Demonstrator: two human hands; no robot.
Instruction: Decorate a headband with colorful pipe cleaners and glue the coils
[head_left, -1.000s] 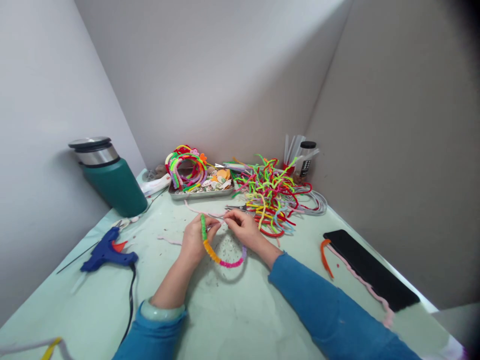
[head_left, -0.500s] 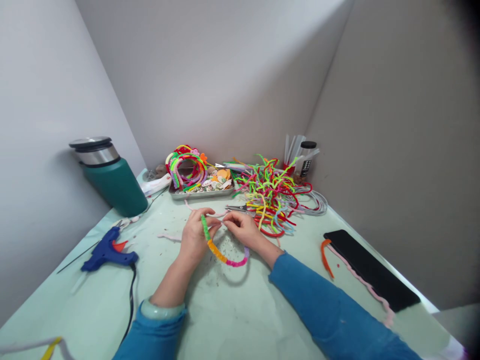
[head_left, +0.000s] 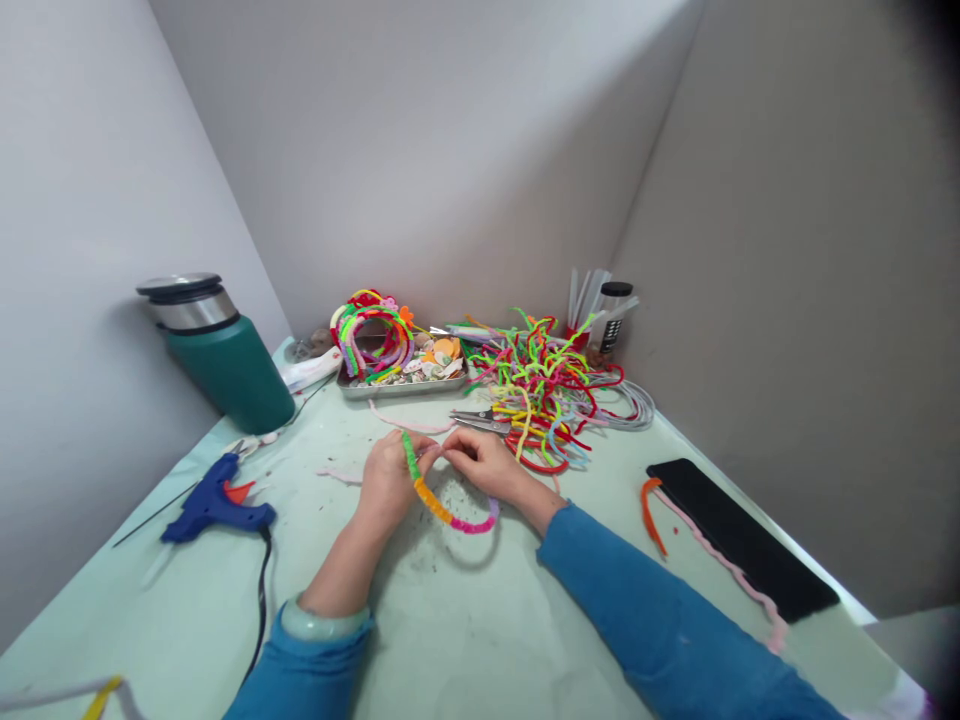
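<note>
My left hand (head_left: 388, 482) grips a curved headband (head_left: 442, 510) wrapped in green, orange and pink pipe cleaner, holding it by the green end. My right hand (head_left: 487, 464) pinches a pale pink pipe cleaner (head_left: 409, 424) against the top of the band, fingers closed, just right of the left hand. Both hands hover low over the pale green table (head_left: 465, 620), close together. The far side of the headband is hidden behind my right hand.
Scissors (head_left: 480, 420) lie just behind my hands. A heap of coloured pipe cleaners (head_left: 544, 385) is at the back right, a metal tray (head_left: 401, 385) with finished headbands at the back centre. Blue glue gun (head_left: 214, 505) and green flask (head_left: 221, 355) at left, black phone (head_left: 739, 535) at right.
My hands have drawn slightly closer together and toward me with the headband; the right fingers now pinch nearer the green end. Nothing else has moved.
</note>
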